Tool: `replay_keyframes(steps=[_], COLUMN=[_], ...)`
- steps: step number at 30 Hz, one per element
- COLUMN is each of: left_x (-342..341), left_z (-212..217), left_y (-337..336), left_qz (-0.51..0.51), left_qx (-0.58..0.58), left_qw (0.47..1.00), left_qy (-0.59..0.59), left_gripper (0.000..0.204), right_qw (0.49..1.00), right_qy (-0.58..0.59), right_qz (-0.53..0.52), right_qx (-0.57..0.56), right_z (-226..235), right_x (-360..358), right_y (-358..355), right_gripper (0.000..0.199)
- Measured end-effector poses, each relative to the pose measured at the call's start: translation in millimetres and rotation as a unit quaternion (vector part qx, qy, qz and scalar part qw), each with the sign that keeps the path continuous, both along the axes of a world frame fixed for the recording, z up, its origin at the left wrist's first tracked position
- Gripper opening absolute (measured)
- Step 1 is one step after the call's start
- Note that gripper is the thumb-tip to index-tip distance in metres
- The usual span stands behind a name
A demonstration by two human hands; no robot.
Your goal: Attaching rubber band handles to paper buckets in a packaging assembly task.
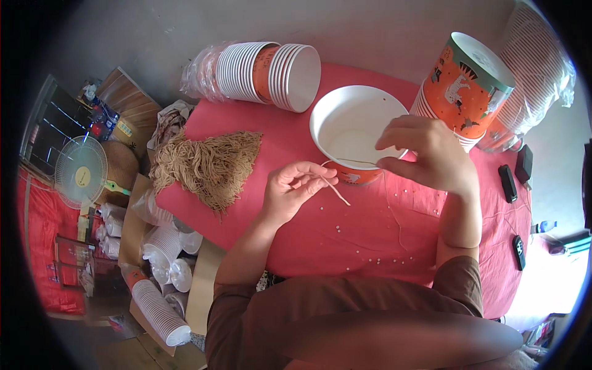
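A white paper bucket (330, 117) with an orange printed outside stands on the red cloth before me. My left hand (295, 188) is at its near left side, thumb and fingers pinched on a thin tan cord (339, 193) whose loose end hangs down. Another thin length of cord (361, 162) runs along the near rim to the right thumb. Over the bucket's right rim is my right hand (431, 151), its thumb and forefinger apart with a gap between them. A bundle of tan cords (213, 166) lies left of the bucket.
Nested white buckets (240, 71) lie on their side at the back left. An upturned orange bucket (462, 89) tops a stack at right, beside plastic-wrapped buckets (536, 68). White bits dot the red cloth (302, 246). A remote control (519, 251) lies far right; a cardboard box (206, 283) stands left.
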State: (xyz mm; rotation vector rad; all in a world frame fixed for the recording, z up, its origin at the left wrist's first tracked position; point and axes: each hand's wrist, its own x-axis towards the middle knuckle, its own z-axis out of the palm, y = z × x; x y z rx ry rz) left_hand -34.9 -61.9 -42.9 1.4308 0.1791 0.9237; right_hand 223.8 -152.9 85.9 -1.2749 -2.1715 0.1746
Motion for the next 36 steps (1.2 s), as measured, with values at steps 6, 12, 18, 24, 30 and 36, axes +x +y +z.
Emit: replay_keyframes(steps=[6,12,18,24,30,36], left_x=[0,8,3,-1,8,14], left_z=[4,30,48,81,78,71], left_y=[-2,-4,5,10,11,4], left_qz=[0.083,0.071,0.035,0.003,0.023,0.039], left_qx=[0.057,-0.01,0.0,0.021,-0.003,-0.007], left_qw=[0.994,0.997,0.999,1.0,0.995,0.987], left_qy=[0.035,-0.024,-0.015,0.003,0.101,0.156], left_gripper=[0.013,0.007,0.011,0.012,0.021,0.019], right_qw=[0.996,0.996,0.997,0.996,0.998,0.994], right_qy=[-0.087,-0.085,-0.076,-0.066,0.004,0.088], right_qz=[0.005,0.018,0.016,0.026,0.043,0.064], right_qx=[0.023,-0.006,-0.031,-0.049,-0.055,0.011], right_z=[-14,-15,-14,-14,-10,-11], right_x=[-3,-6,-6,-2,-5,-14], right_y=[5,6,5,7,10,10], right_gripper=[0.016,0.011,0.009,0.007,0.004,0.009])
